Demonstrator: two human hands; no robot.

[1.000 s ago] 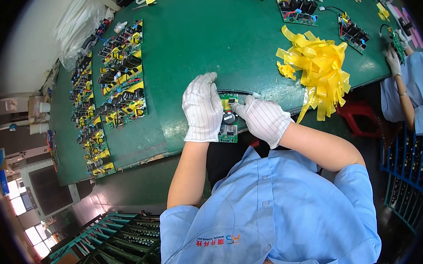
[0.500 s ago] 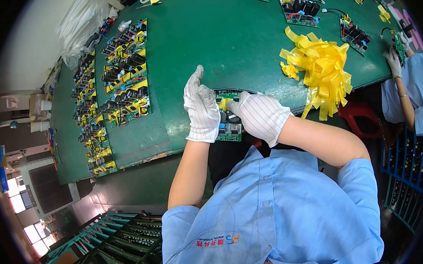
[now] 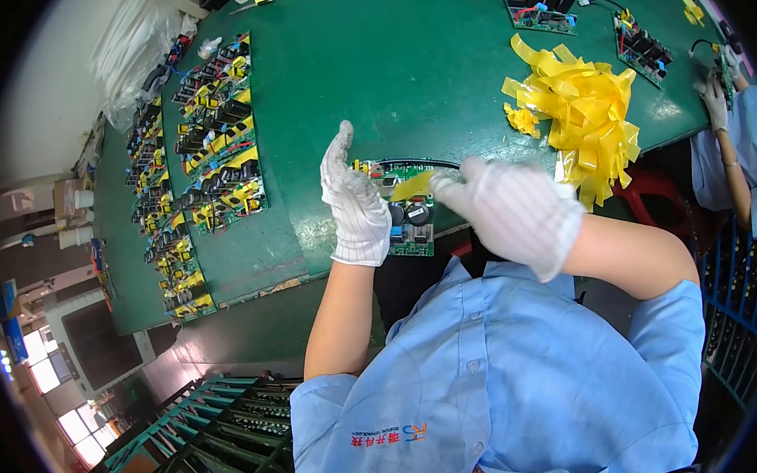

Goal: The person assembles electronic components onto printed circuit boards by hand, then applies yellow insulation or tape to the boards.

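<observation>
A green circuit board (image 3: 413, 245) with black capacitors and a black cable along its far edge lies at the table's near edge in front of me. My left hand (image 3: 355, 205), in a white striped glove, stands on edge against the board's left side, its fingers stretched out and pointing away from me. Over the board's right half, my right hand (image 3: 518, 212), gloved alike, pinches the right end of a yellow tape strip (image 3: 412, 186). The strip's left end reaches down to the board's middle; whether it still sticks there is hard to tell.
A heap of yellow tape strips (image 3: 590, 114) lies to the right on the green table (image 3: 344, 67). Two columns of circuit boards (image 3: 219, 133) stand at left. More boards (image 3: 538, 5) lie at far right, near a co-worker's gloved hand (image 3: 714, 103). A red stool (image 3: 650, 195) is below.
My right hand has drawn back to the right from the board, and the tape strip now stretches from its fingertips. My left hand stays beside the board.
</observation>
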